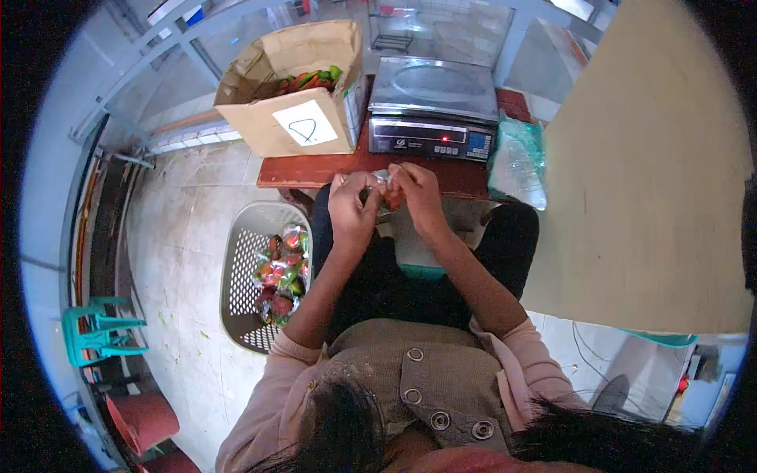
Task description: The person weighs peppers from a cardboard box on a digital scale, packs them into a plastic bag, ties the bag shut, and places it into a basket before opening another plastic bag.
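Between my two hands hangs a clear plastic bag [389, 200] with red and orange contents, probably peppers, just in front of the table's edge. My left hand [352, 206] pinches the bag's top from the left, fingers curled. From the right, my right hand [418, 197] grips the same gathered top with its fingertips. Behind the hands stands a digital scale [432, 106] with a metal pan and a small red light. A cardboard box [300, 118] with red and green peppers [309, 80] is to its left.
On the floor at my left is a grey plastic basket [234, 276] holding several bagged peppers [282, 276]. Clear plastic bags [518, 169] lie right of the scale on the red table [315, 169]. A large tan board [646, 197] fills the right side. A green stool [98, 333] lies far left.
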Tool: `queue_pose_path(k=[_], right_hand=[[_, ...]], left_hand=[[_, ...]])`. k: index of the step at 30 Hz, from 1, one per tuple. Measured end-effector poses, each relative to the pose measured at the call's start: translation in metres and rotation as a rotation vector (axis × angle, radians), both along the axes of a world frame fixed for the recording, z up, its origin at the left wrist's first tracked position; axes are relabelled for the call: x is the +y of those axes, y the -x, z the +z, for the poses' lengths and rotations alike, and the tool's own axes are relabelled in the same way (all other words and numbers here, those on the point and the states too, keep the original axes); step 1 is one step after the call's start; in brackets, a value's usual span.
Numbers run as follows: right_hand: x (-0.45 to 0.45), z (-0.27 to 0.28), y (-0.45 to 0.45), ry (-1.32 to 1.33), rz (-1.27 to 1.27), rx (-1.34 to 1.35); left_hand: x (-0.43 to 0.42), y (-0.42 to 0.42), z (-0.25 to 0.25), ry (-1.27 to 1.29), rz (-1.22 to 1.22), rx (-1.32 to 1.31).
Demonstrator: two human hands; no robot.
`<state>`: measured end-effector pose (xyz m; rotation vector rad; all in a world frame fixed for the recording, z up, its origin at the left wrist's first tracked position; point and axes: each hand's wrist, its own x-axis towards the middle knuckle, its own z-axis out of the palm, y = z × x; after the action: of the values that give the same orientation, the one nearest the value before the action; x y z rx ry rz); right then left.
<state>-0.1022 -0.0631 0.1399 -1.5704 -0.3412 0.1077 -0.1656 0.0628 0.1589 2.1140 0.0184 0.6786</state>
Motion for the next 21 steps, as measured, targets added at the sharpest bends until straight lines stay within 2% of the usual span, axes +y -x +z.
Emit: queue_pose_path(k=[1,4,5,8,11,14,17,21], right_hand=[[0.013,-0.007,0.0,-0.033,0.006,0.001],[0.043,-0.035,0.001,-0.026,0.029,0.051],[0.05,-0.046,0.002,-0.004,0.036,0.073],[0.066,-0.07,0.005,-0.074,0.056,0.143],[0.063,-0.056,0.004,0.056,0.099,0.046],[0.069,-0.059,0.005,0.018,-0.011,-0.049],[0.071,-0.063,0.008,-0.061,0.009,-0.013],[0.069,-0.063,0.009,0.104,0.037,-0.207]], left_hand=[[0.005,0.002,0.001,-0.097,0.061,-0.019],[0.024,0.004,-0.039,0.004,0.157,0.035],[0.029,0.007,-0.048,-0.041,0.192,0.034],[0.031,0.013,-0.059,-0.019,0.307,0.106],[0.03,0.01,-0.059,-0.015,0.363,0.076],[0.028,0.01,-0.055,0.006,0.374,0.025],[0.029,0.016,-0.067,0.016,0.352,-0.008],[0.025,0.028,-0.065,-0.034,0.216,-0.053]])
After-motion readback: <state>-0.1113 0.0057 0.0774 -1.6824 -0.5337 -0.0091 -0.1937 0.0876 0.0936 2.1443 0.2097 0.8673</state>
